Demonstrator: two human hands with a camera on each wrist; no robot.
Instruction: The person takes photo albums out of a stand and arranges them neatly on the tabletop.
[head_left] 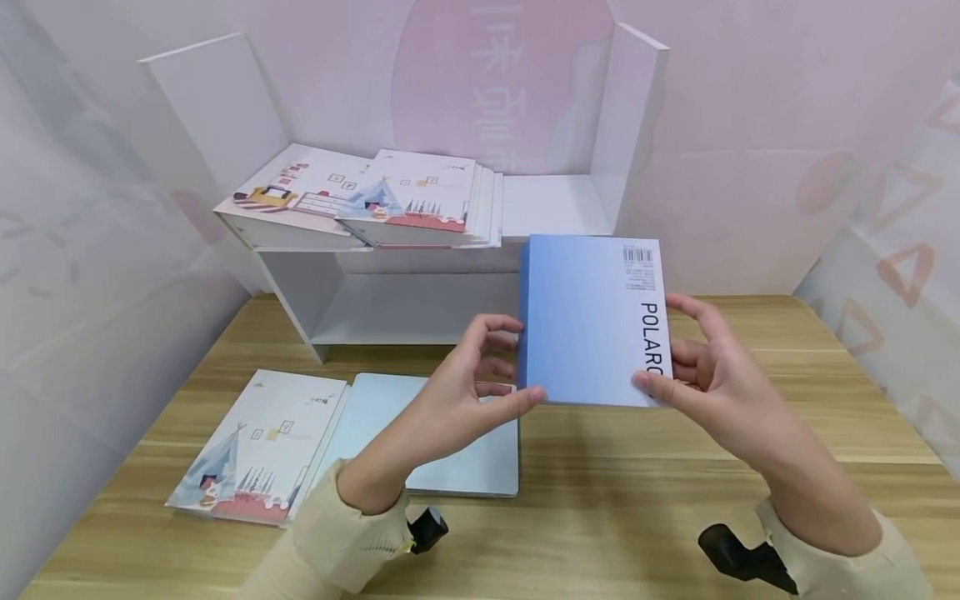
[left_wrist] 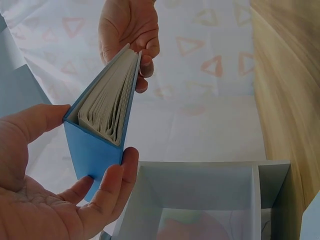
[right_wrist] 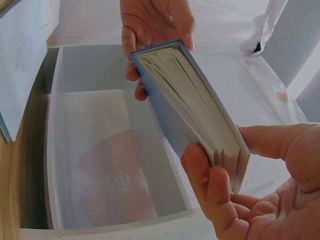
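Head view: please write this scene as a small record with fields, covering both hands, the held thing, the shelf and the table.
held: thick blue rectangular book, black lettering on its cover
left hand: grips the book's left side
right hand: grips the book's right side
storage: white panel shelf, with white illustrated books on its upper level
surface: light-brown wooden table, with white illustrated book and pale blue flat rectangular item at left

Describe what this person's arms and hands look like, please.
Both the left hand and the right hand are bare, with no gloves or rings visible. The left sleeve and right sleeve are pale cream. A small black device shows at the left cuff, and a curved black piece at the right.
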